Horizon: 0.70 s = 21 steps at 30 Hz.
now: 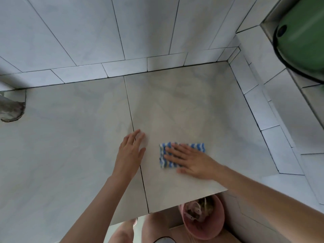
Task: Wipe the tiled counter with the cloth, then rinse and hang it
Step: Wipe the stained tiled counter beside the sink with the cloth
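While the right hand (191, 162) lies flat on a folded blue-and-white striped cloth (198, 146), fingers straight and spread, pressing it to the tiled worktop (70, 137), the left hand (128, 153) is held open just beside it, palm down, fingers straight, holding nothing. The cloth sits on the right-hand tile, nearer the worktop's front edge than its back edge and well short of the right edge. The left hand's fingers lie across the dark grout line (130, 109) running from back edge to front edge. Pale wall tiles (87, 32) rise behind the back edge. Below the front edge stands a pink bucket (215, 225) with scraps inside. A green basin (305, 37) sits on a ledge beyond the back right corner.
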Motion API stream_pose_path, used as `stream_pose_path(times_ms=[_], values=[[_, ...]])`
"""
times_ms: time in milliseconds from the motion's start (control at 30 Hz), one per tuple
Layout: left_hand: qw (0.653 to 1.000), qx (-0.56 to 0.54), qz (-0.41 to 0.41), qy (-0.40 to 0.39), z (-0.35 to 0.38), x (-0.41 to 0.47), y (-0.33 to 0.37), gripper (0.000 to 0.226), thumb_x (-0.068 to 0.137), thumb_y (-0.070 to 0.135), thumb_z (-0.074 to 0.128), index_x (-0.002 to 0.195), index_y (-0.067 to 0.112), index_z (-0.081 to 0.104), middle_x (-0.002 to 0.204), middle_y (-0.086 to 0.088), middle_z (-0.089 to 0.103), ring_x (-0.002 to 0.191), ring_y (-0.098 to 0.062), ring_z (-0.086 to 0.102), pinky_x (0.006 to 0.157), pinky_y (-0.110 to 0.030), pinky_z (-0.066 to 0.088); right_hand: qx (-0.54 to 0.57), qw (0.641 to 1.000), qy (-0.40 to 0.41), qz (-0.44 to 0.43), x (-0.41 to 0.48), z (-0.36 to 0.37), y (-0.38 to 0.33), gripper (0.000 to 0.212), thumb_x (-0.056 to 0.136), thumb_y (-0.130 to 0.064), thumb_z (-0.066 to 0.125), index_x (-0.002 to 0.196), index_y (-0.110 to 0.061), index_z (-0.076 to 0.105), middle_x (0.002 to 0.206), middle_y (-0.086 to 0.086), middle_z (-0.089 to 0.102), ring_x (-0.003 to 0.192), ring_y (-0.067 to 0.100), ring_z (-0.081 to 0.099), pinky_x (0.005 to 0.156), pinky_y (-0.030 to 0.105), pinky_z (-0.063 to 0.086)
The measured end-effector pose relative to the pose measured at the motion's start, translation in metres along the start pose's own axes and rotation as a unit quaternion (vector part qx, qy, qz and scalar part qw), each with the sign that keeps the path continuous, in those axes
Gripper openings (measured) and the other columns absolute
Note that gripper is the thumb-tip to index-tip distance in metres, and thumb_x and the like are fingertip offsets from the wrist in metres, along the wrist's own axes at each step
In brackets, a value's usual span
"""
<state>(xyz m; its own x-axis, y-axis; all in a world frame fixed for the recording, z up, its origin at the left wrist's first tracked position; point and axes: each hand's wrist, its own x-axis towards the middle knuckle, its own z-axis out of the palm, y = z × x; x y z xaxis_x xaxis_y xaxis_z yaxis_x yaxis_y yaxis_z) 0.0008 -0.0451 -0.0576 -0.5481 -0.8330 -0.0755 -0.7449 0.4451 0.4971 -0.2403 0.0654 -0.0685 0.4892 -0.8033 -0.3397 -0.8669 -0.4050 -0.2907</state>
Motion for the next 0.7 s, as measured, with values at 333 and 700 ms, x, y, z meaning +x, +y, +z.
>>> stream_pose_path(times_ms=[333, 700], values=[[1.000, 0.010, -0.002, 0.017, 0.007, 0.018, 0.005, 0.048, 0.084, 0.012, 0.062, 0.129, 0.010, 0.048, 0.138, -0.007, 0.045, 0.122, -0.029, 0.042, 0.100, -0.040, 0.039, 0.019, 0.987, 0.049, 0.155, 0.120, -0.086, 0.105, 0.056, 0.101, -0.044, 0.023, 0.150, -0.025, 0.000, 0.158, -0.004, -0.007, 0.145, 0.015, -0.010, 0.114, 0.028, -0.008], [1.000, 0.017, -0.009, 0.021, 0.013, 0.028, 0.012, 0.047, 0.087, 0.032, 0.035, 0.129, 0.015, 0.048, 0.139, -0.004, 0.046, 0.122, -0.025, 0.039, 0.099, -0.037, 0.037, 0.111, 0.920, 0.120, 0.356, 0.156, -0.112, 0.155, 0.056, 0.101, -0.044, 0.014, 0.150, -0.022, -0.004, 0.158, 0.000, -0.012, 0.145, 0.019, -0.012, 0.116, 0.033, -0.007]])
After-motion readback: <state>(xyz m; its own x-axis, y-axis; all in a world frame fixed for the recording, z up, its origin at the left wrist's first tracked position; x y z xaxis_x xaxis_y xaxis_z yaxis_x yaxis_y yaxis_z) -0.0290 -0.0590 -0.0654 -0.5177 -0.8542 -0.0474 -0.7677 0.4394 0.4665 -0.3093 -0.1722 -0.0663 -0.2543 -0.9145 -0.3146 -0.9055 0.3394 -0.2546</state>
